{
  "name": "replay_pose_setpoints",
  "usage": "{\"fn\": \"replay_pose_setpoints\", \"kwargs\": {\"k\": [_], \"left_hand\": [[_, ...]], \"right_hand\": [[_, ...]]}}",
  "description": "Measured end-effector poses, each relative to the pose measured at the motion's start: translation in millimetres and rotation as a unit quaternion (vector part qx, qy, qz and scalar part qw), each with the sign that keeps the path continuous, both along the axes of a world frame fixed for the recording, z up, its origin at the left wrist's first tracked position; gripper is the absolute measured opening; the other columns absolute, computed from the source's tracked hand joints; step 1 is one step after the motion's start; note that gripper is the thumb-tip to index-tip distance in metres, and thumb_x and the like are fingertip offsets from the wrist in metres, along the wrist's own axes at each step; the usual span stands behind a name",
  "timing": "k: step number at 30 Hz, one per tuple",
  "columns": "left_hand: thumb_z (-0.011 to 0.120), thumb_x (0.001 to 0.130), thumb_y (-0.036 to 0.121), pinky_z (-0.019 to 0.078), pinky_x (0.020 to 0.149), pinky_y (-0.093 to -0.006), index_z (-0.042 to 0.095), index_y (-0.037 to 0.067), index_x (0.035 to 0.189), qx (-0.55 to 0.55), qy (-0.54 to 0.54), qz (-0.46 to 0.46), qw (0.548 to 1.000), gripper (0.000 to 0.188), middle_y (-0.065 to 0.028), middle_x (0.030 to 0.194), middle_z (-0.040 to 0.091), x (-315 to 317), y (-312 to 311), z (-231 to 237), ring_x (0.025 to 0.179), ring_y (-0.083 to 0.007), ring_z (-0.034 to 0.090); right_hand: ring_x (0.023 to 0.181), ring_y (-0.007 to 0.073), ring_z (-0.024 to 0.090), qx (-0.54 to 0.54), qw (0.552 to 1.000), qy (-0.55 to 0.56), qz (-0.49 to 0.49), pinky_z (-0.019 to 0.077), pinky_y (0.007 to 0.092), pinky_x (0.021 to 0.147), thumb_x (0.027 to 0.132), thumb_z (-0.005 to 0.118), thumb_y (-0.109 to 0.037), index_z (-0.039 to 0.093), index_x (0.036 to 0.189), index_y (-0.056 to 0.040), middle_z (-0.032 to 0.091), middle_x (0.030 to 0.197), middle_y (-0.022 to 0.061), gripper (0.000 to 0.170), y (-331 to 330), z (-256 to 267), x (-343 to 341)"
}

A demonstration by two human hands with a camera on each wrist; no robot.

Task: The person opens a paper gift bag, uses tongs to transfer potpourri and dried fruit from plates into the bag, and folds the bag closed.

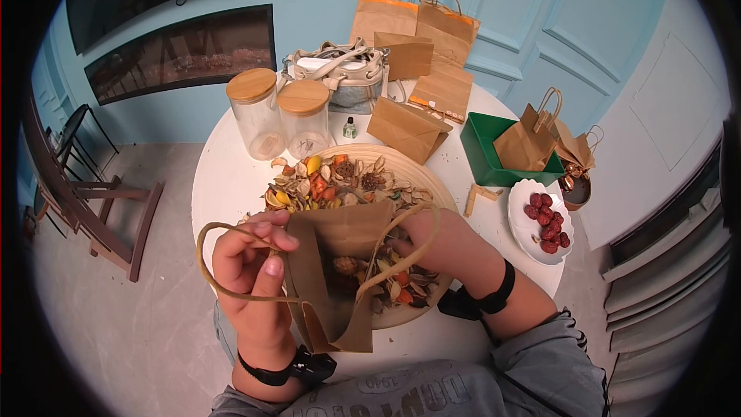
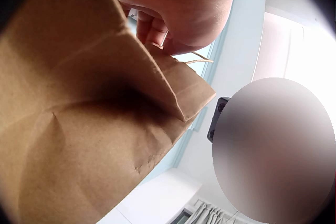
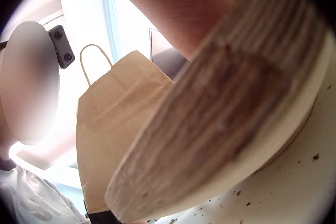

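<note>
My left hand (image 1: 251,262) pinches the top edge of a brown paper bag (image 1: 343,228) between thumb and fingers, beside one looped twisted handle. The bag's mouth stands wide, tilted toward me, over the near side of a round shallow wooden basket (image 1: 432,177). Dried potpourri (image 1: 320,185) fills the basket: petals, orange and yellow pieces and small cones. Behind the bag's other handle, my right hand (image 1: 413,233) reaches down into the potpourri, its fingers mostly hidden. In the right wrist view the basket's ribbed side (image 3: 210,108) blocks those fingers.
Two glass jars (image 1: 305,120) with wooden lids and a small bottle (image 1: 350,128) stand behind the basket. Several paper bags (image 1: 409,127) and a handbag (image 1: 359,81) are at the back. To the right are a green bin (image 1: 482,147) and a white plate (image 1: 521,239) of red dates.
</note>
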State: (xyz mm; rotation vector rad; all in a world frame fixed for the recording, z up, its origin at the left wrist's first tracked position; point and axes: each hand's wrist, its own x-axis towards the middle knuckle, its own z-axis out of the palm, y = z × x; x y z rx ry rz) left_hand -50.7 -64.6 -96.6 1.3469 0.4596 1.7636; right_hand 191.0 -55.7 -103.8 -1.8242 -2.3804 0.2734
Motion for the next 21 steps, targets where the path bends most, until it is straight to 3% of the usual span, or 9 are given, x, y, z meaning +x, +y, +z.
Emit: {"fn": "replay_pose_setpoints", "kwargs": {"k": [21], "left_hand": [[0.057,0.086,0.006,0.0354,0.101,-0.045,0.051,0.002,0.112,-0.003,0.0,0.002,1.0,0.027,-0.0118,0.092,0.062,0.1,-0.1,0.2,0.109,-0.027,0.054]], "right_hand": [[0.073,0.0369,0.064,-0.01,1.0,-0.005,-0.011,0.0501,0.0455,0.066,0.084,0.062,-0.033,0.057,0.092,-0.0017,0.065,0.077,0.0165,0.033,-0.1,-1.7,0.2]]}}
